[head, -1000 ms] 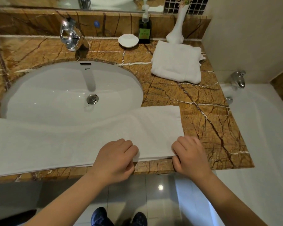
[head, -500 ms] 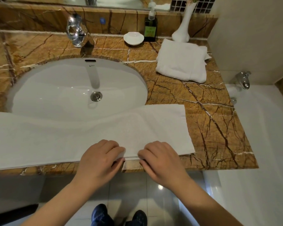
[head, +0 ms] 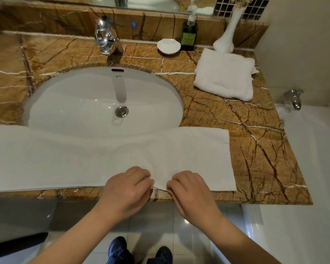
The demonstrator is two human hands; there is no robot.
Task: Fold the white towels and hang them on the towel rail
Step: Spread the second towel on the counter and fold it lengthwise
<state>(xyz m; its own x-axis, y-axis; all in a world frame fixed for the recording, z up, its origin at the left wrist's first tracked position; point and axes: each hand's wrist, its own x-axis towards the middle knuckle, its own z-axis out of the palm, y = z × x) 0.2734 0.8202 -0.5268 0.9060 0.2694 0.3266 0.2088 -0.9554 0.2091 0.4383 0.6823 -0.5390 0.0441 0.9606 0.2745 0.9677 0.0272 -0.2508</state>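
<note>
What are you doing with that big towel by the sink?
A person is folding a long white towel laid along the front of the marble counter, partly over the sink. The left hand and right hand pinch its near edge. Another folded towel sits at the back right.

I see one long white towel [head: 84,159] spread flat along the surface's [head: 255,149] front edge, another folded towel [head: 225,75] far right.

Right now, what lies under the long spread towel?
The spread towel covers the marble counter's front strip and the sink's near rim; anything else beneath is hidden.
</note>
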